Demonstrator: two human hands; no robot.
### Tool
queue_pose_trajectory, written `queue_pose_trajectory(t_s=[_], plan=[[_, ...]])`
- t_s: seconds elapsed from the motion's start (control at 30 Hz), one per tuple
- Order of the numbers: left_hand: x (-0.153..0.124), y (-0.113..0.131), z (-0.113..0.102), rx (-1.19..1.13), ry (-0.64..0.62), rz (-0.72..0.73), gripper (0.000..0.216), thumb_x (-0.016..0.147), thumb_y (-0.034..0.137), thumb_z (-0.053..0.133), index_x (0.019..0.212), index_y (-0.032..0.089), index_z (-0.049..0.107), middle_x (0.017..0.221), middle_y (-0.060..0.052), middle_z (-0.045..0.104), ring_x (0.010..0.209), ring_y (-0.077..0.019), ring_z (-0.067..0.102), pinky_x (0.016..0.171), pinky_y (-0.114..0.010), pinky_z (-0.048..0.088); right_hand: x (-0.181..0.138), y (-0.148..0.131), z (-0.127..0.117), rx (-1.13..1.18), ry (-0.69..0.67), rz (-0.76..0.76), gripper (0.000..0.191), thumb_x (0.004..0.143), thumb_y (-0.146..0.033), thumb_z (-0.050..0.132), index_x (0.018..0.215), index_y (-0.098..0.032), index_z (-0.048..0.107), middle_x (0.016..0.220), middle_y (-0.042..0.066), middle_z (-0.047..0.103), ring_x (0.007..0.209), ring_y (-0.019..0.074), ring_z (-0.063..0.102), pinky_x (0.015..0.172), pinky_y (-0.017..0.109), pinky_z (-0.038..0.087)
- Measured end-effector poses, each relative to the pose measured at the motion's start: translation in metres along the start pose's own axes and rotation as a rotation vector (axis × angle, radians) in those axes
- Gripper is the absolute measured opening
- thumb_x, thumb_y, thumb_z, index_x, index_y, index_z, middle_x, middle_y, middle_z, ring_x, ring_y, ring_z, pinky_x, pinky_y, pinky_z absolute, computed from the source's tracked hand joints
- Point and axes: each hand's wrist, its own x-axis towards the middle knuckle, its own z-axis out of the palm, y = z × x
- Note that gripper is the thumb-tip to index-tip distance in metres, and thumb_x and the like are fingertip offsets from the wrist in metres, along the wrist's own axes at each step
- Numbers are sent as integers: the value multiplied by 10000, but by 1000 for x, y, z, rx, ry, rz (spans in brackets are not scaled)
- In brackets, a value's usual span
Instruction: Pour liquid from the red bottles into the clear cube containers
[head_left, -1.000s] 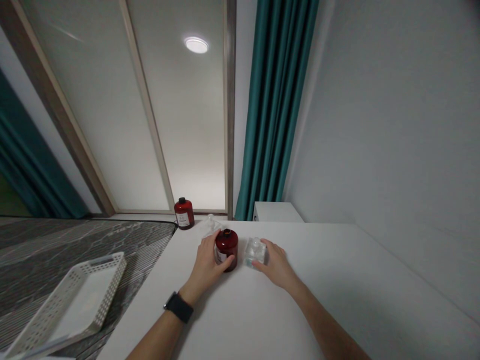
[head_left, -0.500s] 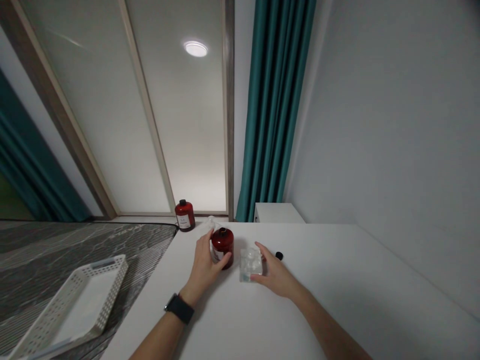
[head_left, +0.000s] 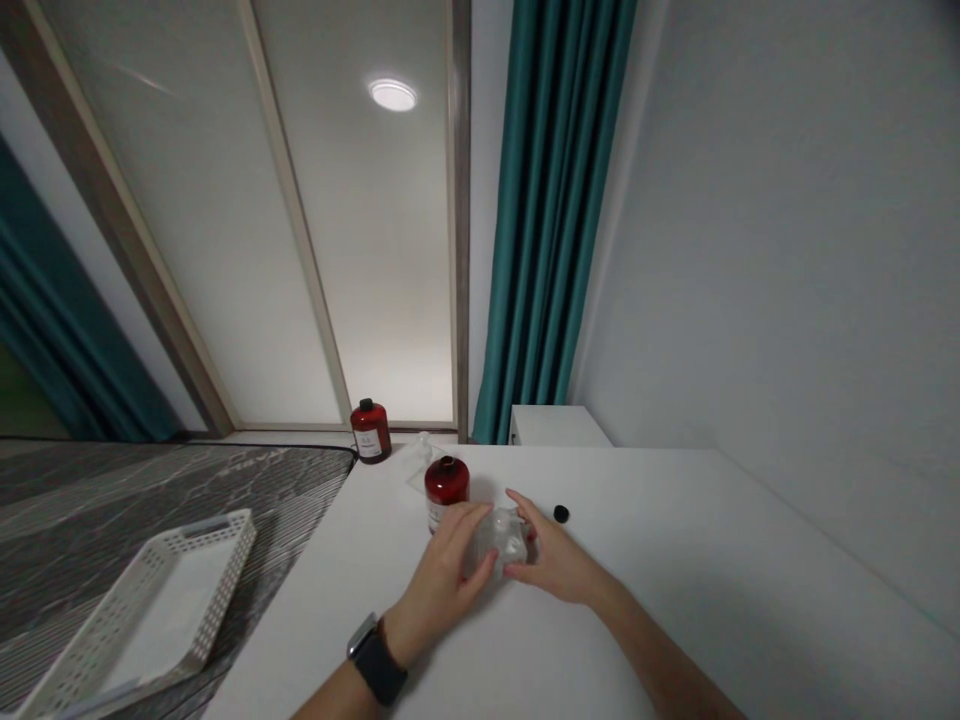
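Both hands meet on a clear bottle (head_left: 501, 538) low on the white surface (head_left: 675, 600), just at 5 o'clock of a red bottle (head_left: 446, 488). The left hand (head_left: 444, 585), watch on its wrist, curls its fingers round the bottle's near side; the right hand (head_left: 551, 560) pinches the far side with fingers bent. It looks rigid, smooth and probably slippery, likely light; the flat sides seem the safest hold. A small black cap (head_left: 560, 514) lies at 2 o'clock.

Clear glossy glass bottle (head_left: 501, 540), dark red glossy jar (head_left: 446, 488), matt smooth white table (head_left: 675, 600), perforated white plastic tray (head_left: 142, 610)
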Motion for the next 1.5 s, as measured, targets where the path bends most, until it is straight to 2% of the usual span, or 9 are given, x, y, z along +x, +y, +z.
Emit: queue_pose_trajectory(t_s=[0.17,0.37,0.6,0.77,0.93,1.1,1.27,1.4,1.5], plan=[[2,2,9,-134,-96,-136,349,941,269,583,1286,225,550,1268,-123,603,1193,-278,551,1039,-466,460,-4,-5,3,23,-71,-8,1076,669,-204,826,1559,-263,225,1373,108,560,1219,259,559,1074,439,411],[5,3,8,-276,-61,-211,208,964,308,557,1125,212,647,1127,-94,631,1101,-254,588,989,-416,474,-5,-8,7,12,-83,-11,1105,645,-257,865,1555,-280,241,1478,123,483,1338,299,475,1128,487,355],[5,8,2,-297,-76,-212,215,982,357,534,1065,202,658,1081,-91,646,1041,-246,600,943,-387,476,-3,-12,12,-30,-83,-47,1143,632,-259,866,1567,-232,209,1575,145,363,1436,310,363,1186,485,281],[7,11,5,-264,-17,-257,233,940,418,582,911,193,631,969,-76,638,947,-247,601,854,-375,487,-3,-6,18,-83,-67,-56,1173,626,-267,866,1576,-246,178,1570,152,367,1457,316,327,1183,504,280],[9,8,7,-257,-18,-274,154,904,345,623,864,198,596,943,-56,616,923,-235,595,841,-364,483,-3,-8,17,-93,-72,-66,1179,631,-273,869,1578,-269,167,1590,137,341,1469,330,302,1187,518,263],[3,-2,3,-236,-100,-176,242,836,286,714,1030,208,591,1073,-74,606,1027,-251,579,908,-380,471,-5,-14,4,-63,-131,-74,1160,612,-298,892,1564,-251,231,1532,137,423,1359,315,441,1138,481,343],[0,-8,2,-275,-156,-136,309,825,290,750,1086,222,599,1150,-78,590,1093,-255,569,952,-380,455,-6,-12,-12,49,-175,-29,992,640,-248,858,1501,-210,367,1299,112,587,1098,262,587,1005,427,462],[1,-8,4,-285,-135,-149,292,816,309,766,1038,215,600,1132,-78,590,1086,-256,566,941,-377,450,-5,-8,-13,173,-118,-48,732,750,-220,738,1423,-230,449,1172,67,599,973,203,606,941,385,489],[1,-7,6,-301,-108,-148,298,811,333,768,1012,208,587,1106,-75,591,1059,-252,570,919,-372,451,-2,-6,-5,210,-59,-73,686,747,-194,718,1385,-240,469,1111,43,593,944,188,596,918,365,490]])
